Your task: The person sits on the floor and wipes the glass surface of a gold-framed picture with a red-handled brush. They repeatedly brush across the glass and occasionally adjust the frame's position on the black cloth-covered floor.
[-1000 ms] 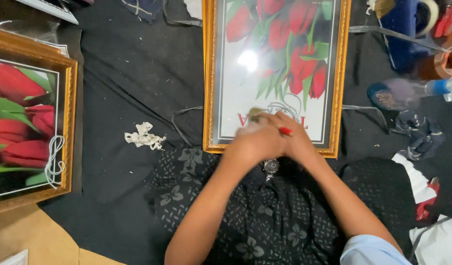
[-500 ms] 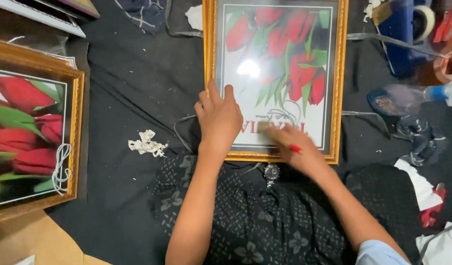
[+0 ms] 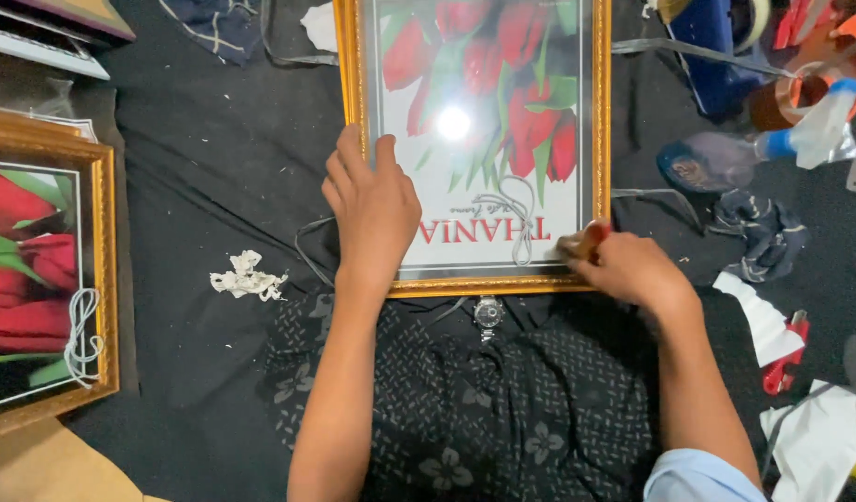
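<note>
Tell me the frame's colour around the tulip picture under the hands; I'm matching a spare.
Gold, with a fine beaded texture, on the frame; the head view shows it.

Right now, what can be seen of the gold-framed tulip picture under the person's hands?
The gold-framed tulip picture lies flat on black cloth, its top cut off by the view's edge. An ornate gilt frame surrounds glossy glazing that reflects a lamp over red tulips, green leaves and lettering. The left hand presses flat on its lower left; the right hand holds a small red-tipped object at its lower right corner.

Glossy glass over paper tulip print (image 3: 484,121), shiny gilt ornate frame (image 3: 351,102), matt black cloth (image 3: 214,177)
</note>
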